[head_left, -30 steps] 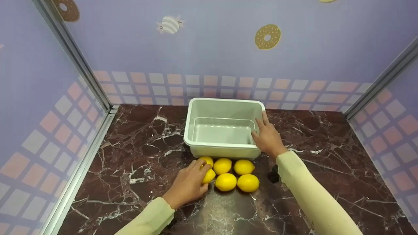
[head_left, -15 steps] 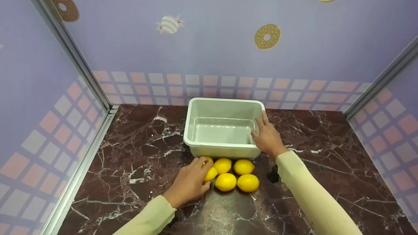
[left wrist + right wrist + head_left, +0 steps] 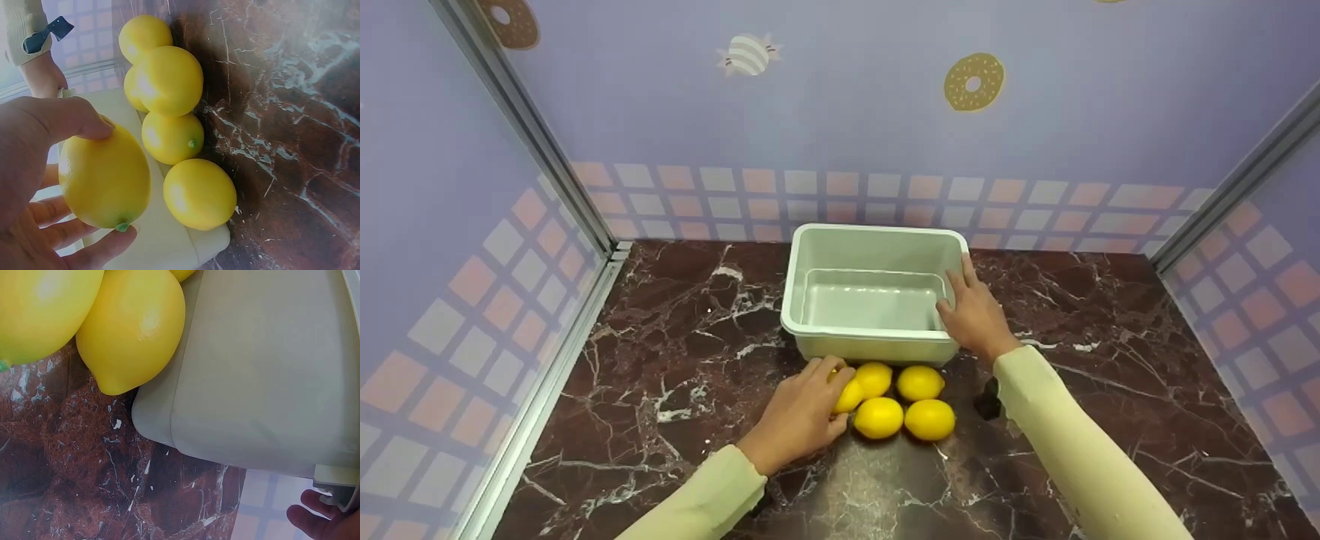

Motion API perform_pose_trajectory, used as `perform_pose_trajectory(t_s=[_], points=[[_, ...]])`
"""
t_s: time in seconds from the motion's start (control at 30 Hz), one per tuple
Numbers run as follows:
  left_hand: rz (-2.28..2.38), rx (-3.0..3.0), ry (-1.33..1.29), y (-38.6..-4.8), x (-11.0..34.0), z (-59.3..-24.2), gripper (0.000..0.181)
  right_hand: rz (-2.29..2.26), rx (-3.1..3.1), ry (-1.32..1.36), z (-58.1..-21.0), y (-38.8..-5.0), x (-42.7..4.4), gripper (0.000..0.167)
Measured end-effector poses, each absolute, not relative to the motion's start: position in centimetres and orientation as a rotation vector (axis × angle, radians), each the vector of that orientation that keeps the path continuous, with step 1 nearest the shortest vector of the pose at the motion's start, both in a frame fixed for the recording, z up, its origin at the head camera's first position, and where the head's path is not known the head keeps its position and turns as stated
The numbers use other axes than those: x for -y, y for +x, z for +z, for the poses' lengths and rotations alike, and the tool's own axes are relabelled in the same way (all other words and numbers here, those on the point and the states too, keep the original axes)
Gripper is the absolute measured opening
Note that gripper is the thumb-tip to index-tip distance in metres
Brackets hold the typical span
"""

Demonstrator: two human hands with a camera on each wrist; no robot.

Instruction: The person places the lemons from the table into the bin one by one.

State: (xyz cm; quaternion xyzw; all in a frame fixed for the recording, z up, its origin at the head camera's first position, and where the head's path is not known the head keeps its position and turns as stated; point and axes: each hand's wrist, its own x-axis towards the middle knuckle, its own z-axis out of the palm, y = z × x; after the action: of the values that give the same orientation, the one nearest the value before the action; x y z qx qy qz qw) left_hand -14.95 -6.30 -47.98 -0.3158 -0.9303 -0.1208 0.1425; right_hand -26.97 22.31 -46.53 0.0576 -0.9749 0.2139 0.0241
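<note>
While left hand grips lemon, 5 others

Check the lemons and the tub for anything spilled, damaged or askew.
Nothing stands out: the tub sits upright, the lemons on the counter show no visible damage, and the left hand grips another lemon. No spill shows.

A dark red-brown marbled tabletop, veined in white, runs up to the lilac back wall. On that wall I can see a golden doughnut print, a striped sweet print and a browner doughnut print high by the left corner. Pink and whitish squares line its foot and carry onto both side walls. Grey metal strips edge the corners.
</note>
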Motion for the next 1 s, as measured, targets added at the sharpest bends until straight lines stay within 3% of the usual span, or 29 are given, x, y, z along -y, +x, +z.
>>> perform_pose_trajectory(t_s=[1.0], points=[[-0.394, 2.679, -0.913, -15.8, 5.7, -46.2, 0.054, 0.670, 3.009, 0.178, -46.6, -27.0, -22.4, 0.059]])
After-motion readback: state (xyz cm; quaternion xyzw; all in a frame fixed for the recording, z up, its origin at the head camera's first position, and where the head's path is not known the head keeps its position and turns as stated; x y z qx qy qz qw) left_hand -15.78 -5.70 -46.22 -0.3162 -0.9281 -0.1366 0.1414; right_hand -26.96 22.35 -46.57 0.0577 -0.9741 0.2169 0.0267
